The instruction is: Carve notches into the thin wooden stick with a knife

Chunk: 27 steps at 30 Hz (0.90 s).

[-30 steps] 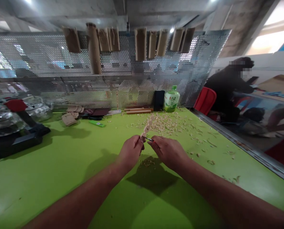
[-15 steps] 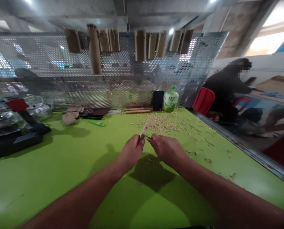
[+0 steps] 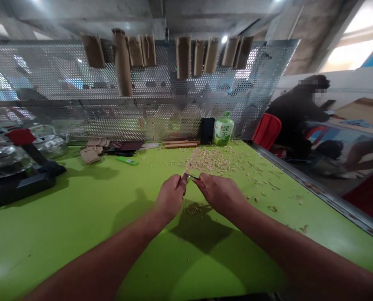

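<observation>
My left hand [image 3: 170, 195] is closed around the near end of a pale, narrow strip of wood [image 3: 191, 161], which points away from me over the table. Fingers wrapped, my right hand [image 3: 223, 190] grips a small carving knife [image 3: 194, 177]; its thin dark blade points left at the strip, close to my left thumb. Whether the edge touches the wood I cannot tell. The knife's handle is mostly hidden in my fist. Under my hands a few shavings [image 3: 193, 208] lie in shadow, and a wide scatter of wood chips [image 3: 213, 160] spreads beyond the strip.
A green tea bottle [image 3: 224, 131] and a black box [image 3: 207, 131] stand at the green table's [image 3: 79, 234] back. Left of them lie wooden sticks [image 3: 180, 145], a green packet [image 3: 126, 160] and pale flat pieces [image 3: 90, 154]. Glass kettles [image 3: 50, 144] stand far left. A person [image 3: 295, 104] sits at right.
My hands have drawn slightly apart, the left shifting a little left and the knife blade showing more of its length. Both keep their hold.
</observation>
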Each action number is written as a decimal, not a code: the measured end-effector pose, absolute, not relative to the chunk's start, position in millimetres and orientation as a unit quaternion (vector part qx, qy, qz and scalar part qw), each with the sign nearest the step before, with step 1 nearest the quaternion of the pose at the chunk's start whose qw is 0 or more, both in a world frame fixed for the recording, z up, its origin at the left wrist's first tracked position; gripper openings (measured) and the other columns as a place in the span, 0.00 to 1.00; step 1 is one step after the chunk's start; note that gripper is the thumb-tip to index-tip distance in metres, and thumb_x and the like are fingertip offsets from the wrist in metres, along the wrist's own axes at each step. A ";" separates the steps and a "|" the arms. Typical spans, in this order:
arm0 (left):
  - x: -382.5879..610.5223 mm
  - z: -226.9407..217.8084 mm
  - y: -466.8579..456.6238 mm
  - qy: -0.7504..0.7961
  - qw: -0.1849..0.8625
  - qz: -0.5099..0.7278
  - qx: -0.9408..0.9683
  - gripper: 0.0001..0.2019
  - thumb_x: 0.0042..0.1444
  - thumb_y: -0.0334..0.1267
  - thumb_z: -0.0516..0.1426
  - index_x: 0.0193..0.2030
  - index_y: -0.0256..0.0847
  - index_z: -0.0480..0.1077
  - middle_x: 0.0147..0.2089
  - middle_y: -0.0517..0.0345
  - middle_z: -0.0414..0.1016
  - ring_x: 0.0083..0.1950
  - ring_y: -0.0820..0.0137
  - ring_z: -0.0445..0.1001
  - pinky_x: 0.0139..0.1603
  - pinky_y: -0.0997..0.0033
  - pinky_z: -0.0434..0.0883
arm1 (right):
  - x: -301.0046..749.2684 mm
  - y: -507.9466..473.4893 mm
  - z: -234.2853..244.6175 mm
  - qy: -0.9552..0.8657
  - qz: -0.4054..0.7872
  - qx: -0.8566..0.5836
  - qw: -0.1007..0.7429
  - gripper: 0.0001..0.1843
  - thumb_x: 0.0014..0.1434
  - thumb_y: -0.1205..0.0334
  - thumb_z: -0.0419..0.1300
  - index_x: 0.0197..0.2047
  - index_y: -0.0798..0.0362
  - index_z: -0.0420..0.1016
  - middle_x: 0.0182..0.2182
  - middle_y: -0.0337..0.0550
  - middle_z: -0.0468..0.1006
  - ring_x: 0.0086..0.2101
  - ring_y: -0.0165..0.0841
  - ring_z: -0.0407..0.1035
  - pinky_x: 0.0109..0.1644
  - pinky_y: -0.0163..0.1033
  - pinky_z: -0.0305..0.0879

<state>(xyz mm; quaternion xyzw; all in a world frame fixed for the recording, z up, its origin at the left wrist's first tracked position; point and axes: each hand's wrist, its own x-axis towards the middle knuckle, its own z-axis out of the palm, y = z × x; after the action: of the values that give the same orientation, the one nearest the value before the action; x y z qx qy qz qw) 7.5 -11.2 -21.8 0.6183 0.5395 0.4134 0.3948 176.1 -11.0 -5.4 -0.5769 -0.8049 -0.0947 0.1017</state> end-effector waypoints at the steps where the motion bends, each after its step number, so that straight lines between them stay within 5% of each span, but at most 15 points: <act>1: 6.7 -21.2 -10.8 0.537 0.398 0.414 0.617 0.14 0.61 0.43 0.51 0.26 0.41 0.58 0.20 0.67 0.56 0.21 0.78 0.53 0.24 0.74 0.49 | 177.1 -10.4 -5.5 -0.806 -0.094 -0.576 0.102 0.28 0.70 0.44 0.35 0.39 0.51 0.69 0.25 0.45 0.78 0.22 0.34 0.69 0.26 0.38 0.39; 12: -4.7 -17.2 -2.7 0.506 0.466 0.460 0.561 0.12 0.59 0.44 0.53 0.29 0.39 0.63 0.21 0.67 0.59 0.19 0.80 0.53 0.19 0.78 0.50 | 182.9 -2.8 -1.1 -0.802 -0.092 -0.582 0.097 0.26 0.70 0.46 0.38 0.43 0.51 0.73 0.28 0.47 0.80 0.25 0.35 0.71 0.28 0.37 0.50; 16: -32.3 9.2 5.2 0.447 0.453 0.592 0.495 0.08 0.61 0.42 0.51 0.36 0.40 0.64 0.24 0.68 0.60 0.18 0.81 0.51 0.16 0.80 0.49 | 197.9 8.8 -0.2 -0.760 -0.054 -0.643 0.077 0.25 0.70 0.49 0.41 0.39 0.53 0.75 0.25 0.48 0.79 0.22 0.34 0.68 0.26 0.36 0.49; 23: -15.5 -5.0 -1.0 0.411 0.530 0.519 0.530 0.11 0.62 0.45 0.53 0.38 0.38 0.65 0.24 0.68 0.62 0.16 0.84 0.53 0.15 0.82 0.51 | 182.4 3.9 1.9 -0.785 0.015 -0.561 0.262 0.23 0.69 0.50 0.44 0.58 0.49 0.70 0.38 0.48 0.82 0.33 0.37 0.74 0.34 0.36 0.59; 27: -4.3 -13.0 -8.3 0.410 0.507 0.521 0.551 0.13 0.62 0.48 0.53 0.38 0.39 0.65 0.24 0.68 0.63 0.17 0.82 0.57 0.16 0.81 0.55 | 185.8 -0.7 -7.7 -0.811 0.035 -0.507 0.290 0.20 0.68 0.56 0.45 0.49 0.56 0.73 0.38 0.51 0.80 0.36 0.38 0.73 0.40 0.39 0.63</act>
<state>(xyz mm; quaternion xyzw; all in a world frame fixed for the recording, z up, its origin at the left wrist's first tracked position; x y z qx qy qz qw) -4.3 -8.3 -13.0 0.5507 0.4095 0.5212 0.5073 185.8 -0.7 -7.7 -0.5074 -0.8106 0.0348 0.2903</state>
